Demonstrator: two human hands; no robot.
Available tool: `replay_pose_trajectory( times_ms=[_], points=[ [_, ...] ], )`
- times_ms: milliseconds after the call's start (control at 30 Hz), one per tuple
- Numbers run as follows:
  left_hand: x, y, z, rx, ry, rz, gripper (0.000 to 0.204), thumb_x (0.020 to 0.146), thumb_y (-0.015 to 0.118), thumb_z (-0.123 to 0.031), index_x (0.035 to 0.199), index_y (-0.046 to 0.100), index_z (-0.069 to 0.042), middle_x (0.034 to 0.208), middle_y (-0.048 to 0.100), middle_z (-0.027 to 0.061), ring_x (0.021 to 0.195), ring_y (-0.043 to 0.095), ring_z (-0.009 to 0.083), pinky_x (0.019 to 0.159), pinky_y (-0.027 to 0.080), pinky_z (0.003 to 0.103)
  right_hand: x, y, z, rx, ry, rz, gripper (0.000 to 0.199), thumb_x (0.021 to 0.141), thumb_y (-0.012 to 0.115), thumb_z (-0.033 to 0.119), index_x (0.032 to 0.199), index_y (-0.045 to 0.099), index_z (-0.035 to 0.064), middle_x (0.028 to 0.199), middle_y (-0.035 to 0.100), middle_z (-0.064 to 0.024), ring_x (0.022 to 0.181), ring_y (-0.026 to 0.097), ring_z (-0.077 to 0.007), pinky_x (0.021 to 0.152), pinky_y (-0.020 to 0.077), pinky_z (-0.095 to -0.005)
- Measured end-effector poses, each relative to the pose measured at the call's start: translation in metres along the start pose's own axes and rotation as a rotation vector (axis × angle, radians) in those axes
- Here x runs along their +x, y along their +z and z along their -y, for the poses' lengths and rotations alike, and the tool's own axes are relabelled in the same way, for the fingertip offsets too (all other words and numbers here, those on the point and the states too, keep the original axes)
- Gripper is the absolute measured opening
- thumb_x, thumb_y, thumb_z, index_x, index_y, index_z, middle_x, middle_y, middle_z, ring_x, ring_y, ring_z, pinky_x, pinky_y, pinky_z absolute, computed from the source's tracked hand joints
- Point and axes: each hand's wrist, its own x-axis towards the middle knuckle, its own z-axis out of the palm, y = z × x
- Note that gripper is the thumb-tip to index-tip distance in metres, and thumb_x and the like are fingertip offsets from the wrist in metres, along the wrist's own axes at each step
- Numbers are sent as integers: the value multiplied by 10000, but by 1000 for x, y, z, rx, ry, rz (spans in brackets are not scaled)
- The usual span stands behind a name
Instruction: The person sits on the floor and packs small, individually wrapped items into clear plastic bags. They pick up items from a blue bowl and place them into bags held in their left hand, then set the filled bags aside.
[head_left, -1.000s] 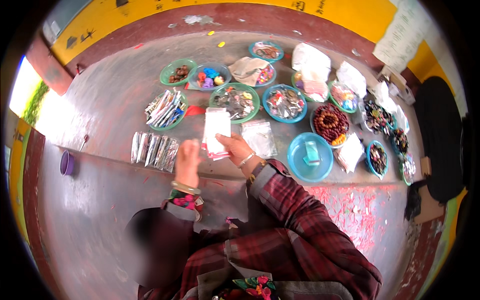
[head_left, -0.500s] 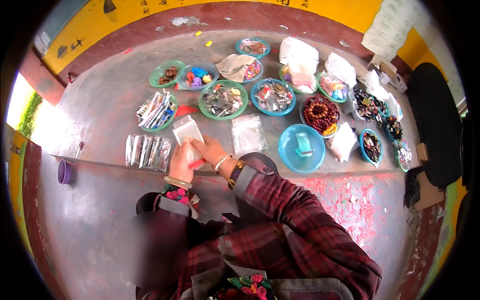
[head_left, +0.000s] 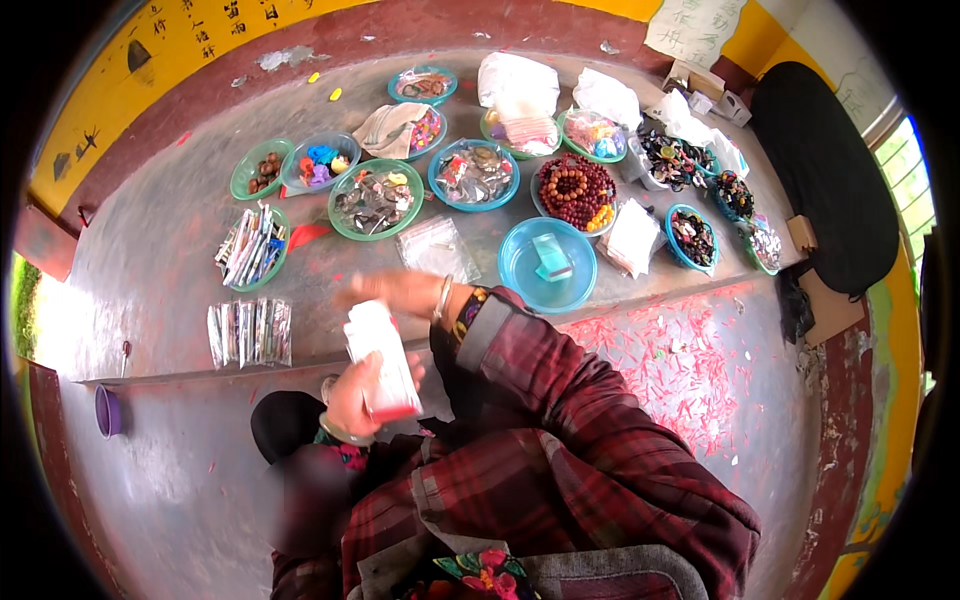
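Observation:
My left hand (head_left: 356,402) grips a white, flat packet (head_left: 381,345) with a red lower end, which looks like a stack of small bags or cards. The packet is tilted, its red end toward me. Just above its far end is my right hand (head_left: 400,292), fingers stretched out to the left and blurred by motion, with nothing visible in them. Beyond the right hand lie clear plastic bags (head_left: 438,250) on the ledge. To the left of the packet, a row of wrapped pens (head_left: 250,333) rests near the ledge's front edge.
A blue basin (head_left: 518,282) holds a pale green box. Behind it stand a bowl of dark red beads (head_left: 575,190), a green basin of small packets (head_left: 375,200) and several other bowls. Loose pens (head_left: 248,246) fill a bowl at left. A purple cup (head_left: 108,411) stands on the floor.
My right hand has come off the packet, its fingers now stretched out. My left hand has brought the packet lower and nearer to me. The view has shifted to the right.

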Motion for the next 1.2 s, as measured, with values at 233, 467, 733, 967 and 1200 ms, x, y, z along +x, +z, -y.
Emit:
replay_pose_trajectory(
  times_ms=[233,467,733,967,1200],
  points=[
    [-31,15,30,58,115,-171,458,929,419,-353,1242,401,-20,1085,559,148,950,568,265,816,475,393,-43,38,-11,82,114,-26,545,924,430,425,1282,419,14,1080,573,-111,1016,526,-183,880,416,-296],
    [10,27,-4,54,520,-249,457,918,464,-348,1289,408,-87,1169,514,102,991,527,210,837,449,375,-74,73,-41,-35,9,-308,555,934,415,410,1290,389,-16,986,584,-113,856,554,-182,768,463,-296],
    [70,73,-1,341,694,-283,421,910,509,-286,1234,458,-24,1079,570,106,937,566,177,808,455,303,-107,31,17,323,43,-328,529,902,501,380,1272,415,11,948,572,-67,767,552,-117,669,486,-258],
    [110,77,11,277,513,-217,352,897,534,-240,1172,492,-24,1072,563,51,941,542,136,811,438,297,-114,-12,-12,470,133,-507,383,855,577,166,1168,467,-25,910,607,-75,718,601,-131,609,510,-235],
    [112,19,-29,401,418,-357,321,896,492,-293,1075,528,-29,1045,587,116,1029,541,191,831,405,313,-116,-133,-17,243,123,-796,314,854,553,161,1093,503,-37,914,622,-103,762,632,-165,646,510,-270]
  ],
)
